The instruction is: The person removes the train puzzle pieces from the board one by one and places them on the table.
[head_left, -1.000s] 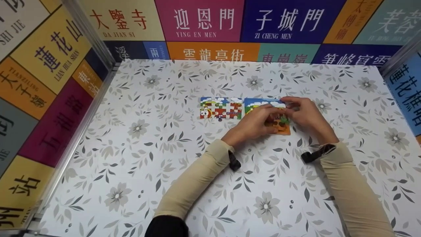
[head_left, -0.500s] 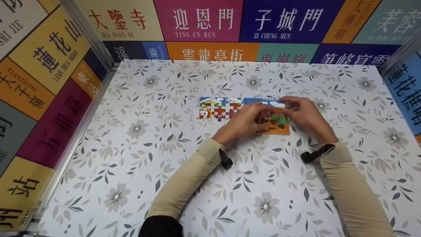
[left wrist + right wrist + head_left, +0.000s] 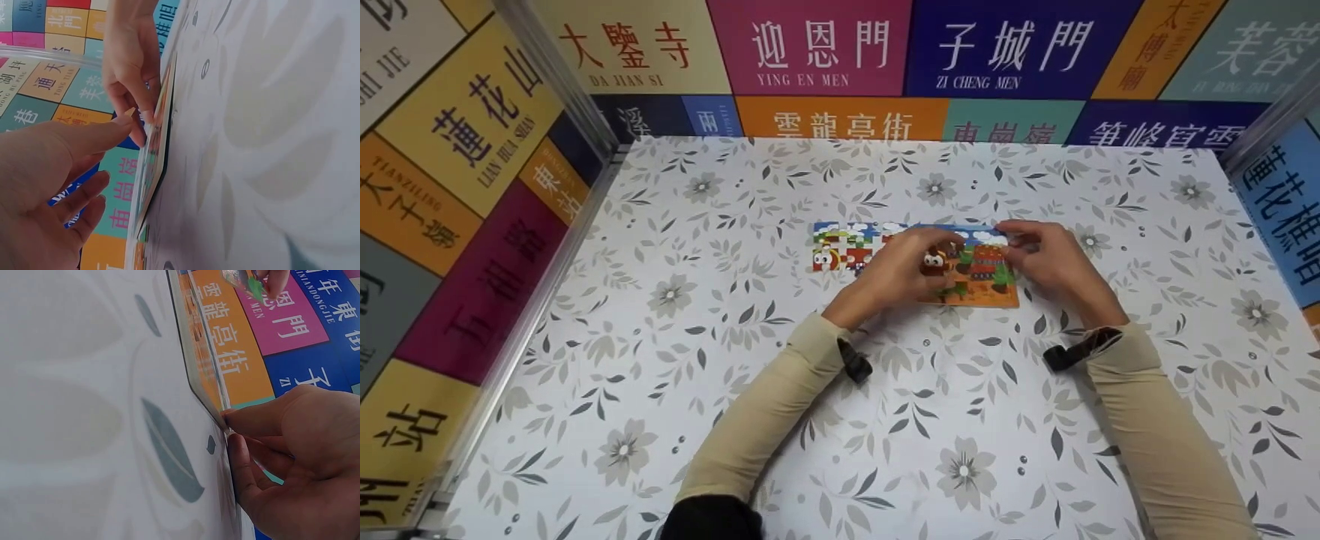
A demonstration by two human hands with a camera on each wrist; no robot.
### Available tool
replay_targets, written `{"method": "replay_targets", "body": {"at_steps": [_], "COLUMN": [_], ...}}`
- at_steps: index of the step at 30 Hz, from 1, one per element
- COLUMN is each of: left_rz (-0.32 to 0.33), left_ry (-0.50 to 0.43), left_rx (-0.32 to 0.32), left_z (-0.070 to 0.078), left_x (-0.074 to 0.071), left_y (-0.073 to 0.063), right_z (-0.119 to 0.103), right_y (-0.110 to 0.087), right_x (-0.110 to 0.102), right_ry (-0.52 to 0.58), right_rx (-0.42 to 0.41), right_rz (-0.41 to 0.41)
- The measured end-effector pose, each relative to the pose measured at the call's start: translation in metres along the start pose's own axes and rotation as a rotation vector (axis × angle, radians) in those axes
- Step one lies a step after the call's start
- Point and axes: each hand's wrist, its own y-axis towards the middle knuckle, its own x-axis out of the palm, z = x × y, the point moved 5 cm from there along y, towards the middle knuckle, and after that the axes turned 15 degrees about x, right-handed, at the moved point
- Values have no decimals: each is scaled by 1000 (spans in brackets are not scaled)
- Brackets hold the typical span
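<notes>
In the head view a picture puzzle board (image 3: pixel 986 292), with blue sky and orange ground, lies on the flowered tabletop. My left hand (image 3: pixel 889 274) hovers over its left part. Between its thumb and fingertips it pinches a small puzzle piece (image 3: pixel 250 282), green and orange, seen in the right wrist view; the left wrist view shows only its tip. My right hand (image 3: pixel 1054 255) grips the board's right edge near the far corner, fingers curled. To the left sits a patch of colourful puzzle pieces (image 3: pixel 836 255) with white gaps, partly hidden by my left hand.
The white tabletop (image 3: pixel 780 420) carries a grey leaf and flower pattern. Colourful panels (image 3: pixel 810 45) with large characters stand along its back and sides. A black strap mount sits on each wrist.
My left hand has moved left across the board, uncovering more of its right part and covering more of the patch of pieces. My right hand has stayed at the board's edge.
</notes>
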Motion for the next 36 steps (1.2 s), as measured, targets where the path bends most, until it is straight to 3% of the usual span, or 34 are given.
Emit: {"method": "replay_targets", "body": {"at_steps": [12, 20, 27, 36], "left_rz": [40, 68, 98, 49], "left_ry": [-11, -51, -73, -6], "left_rx": [25, 0, 17, 12], "left_z": [-4, -10, -16, -20], "left_x": [-15, -28, -35, -41], "left_y": [-21, -35, -49, -60], "right_z": [1, 1, 0, 1], "right_y": [2, 2, 3, 3], "right_x": [1, 1, 0, 1], "right_ry": [10, -3, -22, -5], "right_rx": [44, 26, 15, 47], "right_rz": [-25, -17, 2, -24]}}
